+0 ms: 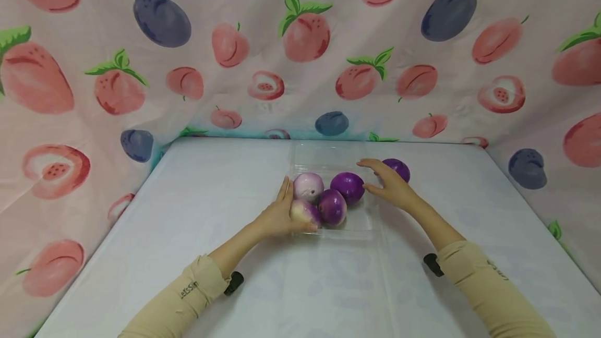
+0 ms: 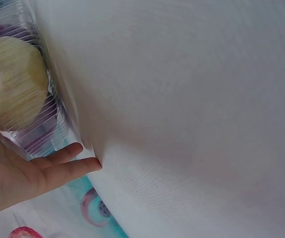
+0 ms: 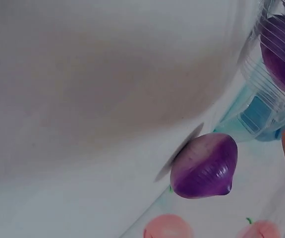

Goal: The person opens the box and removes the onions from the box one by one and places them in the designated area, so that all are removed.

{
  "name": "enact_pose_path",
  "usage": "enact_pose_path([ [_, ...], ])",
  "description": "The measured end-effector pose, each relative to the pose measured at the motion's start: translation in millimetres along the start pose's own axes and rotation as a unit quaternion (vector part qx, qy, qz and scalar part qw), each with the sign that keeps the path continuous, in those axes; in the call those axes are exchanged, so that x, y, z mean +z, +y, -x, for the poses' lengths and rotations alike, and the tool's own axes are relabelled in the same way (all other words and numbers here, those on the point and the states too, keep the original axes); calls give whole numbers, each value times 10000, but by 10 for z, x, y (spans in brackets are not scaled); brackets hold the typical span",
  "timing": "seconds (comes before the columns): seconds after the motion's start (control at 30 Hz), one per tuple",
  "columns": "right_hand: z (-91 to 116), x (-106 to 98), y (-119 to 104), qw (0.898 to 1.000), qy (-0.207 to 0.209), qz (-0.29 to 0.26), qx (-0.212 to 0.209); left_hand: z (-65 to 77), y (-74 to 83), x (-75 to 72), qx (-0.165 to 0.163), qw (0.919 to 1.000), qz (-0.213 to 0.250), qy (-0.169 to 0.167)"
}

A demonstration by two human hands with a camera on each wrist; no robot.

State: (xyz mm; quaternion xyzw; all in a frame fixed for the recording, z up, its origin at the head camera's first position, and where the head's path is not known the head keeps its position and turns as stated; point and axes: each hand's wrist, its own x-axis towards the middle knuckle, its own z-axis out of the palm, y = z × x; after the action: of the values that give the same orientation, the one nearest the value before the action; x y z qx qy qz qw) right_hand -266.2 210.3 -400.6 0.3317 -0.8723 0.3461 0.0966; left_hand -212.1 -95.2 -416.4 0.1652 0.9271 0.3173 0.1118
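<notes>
A clear plastic container (image 1: pixel 359 221) stands at the middle of the table, its lid (image 1: pixel 328 151) folded back behind it. Inside lie several turnip-like vegetables: a pale one (image 1: pixel 308 186), a cream-and-purple one (image 1: pixel 304 213) and purple ones (image 1: pixel 347 186). My left hand (image 1: pixel 277 217) rests against the container's left side, fingers straight, thumb along the front edge. In the left wrist view its fingers (image 2: pixel 65 171) lie beside the ribbed wall. At the container's right, my right hand (image 1: pixel 392 188) has spread fingers and holds nothing. Another purple turnip-like vegetable (image 3: pixel 204 166) lies on the table beyond it, partly hidden in the head view.
A white cover (image 1: pixel 197 197) lies over the table. Fruit-printed cloth (image 1: pixel 263 25) hangs behind and along both sides. Dark objects (image 1: pixel 233 282) show at both sleeve cuffs.
</notes>
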Motion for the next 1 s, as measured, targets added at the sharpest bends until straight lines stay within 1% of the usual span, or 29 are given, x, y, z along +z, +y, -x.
enact_pose_path([
  [0.1, -2, -22, -24, 9997, -221, -57, 23, 3, 7, -2, -7, 10000, -19, 10],
  [0.23, -13, -45, -50, 9968, -764, -93, 200, 3, 7, -1, -11, 10000, -10, 11],
  [0.27, -18, -47, -53, 9956, -913, -37, 203, 3, 6, -2, -14, 10000, 1, 10],
  [0.37, -38, -36, -63, 9920, -1231, 289, 17, 2, 3, -1, -20, 10000, 13, 7],
  [0.5, -58, -5, -62, 9882, -1359, 628, -320, -1, 3, 2, -12, 10000, -42, 17],
  [0.63, -82, 35, -65, 9858, -1451, 655, -541, -16, -10, 5, -33, 10000, -75, -4],
  [0.77, -117, 75, -76, 9812, -1564, 840, -762, -27, -21, 12, -58, 10000, -62, -4],
  [0.83, -132, 93, -79, 9790, -1633, 929, -793, -28, -25, 16, -71, 10000, -69, 1],
  [1.0, -150, 123, -72, 9765, -1721, 1103, -683, -25, -23, 15, -37, 10000, -60, 17],
])
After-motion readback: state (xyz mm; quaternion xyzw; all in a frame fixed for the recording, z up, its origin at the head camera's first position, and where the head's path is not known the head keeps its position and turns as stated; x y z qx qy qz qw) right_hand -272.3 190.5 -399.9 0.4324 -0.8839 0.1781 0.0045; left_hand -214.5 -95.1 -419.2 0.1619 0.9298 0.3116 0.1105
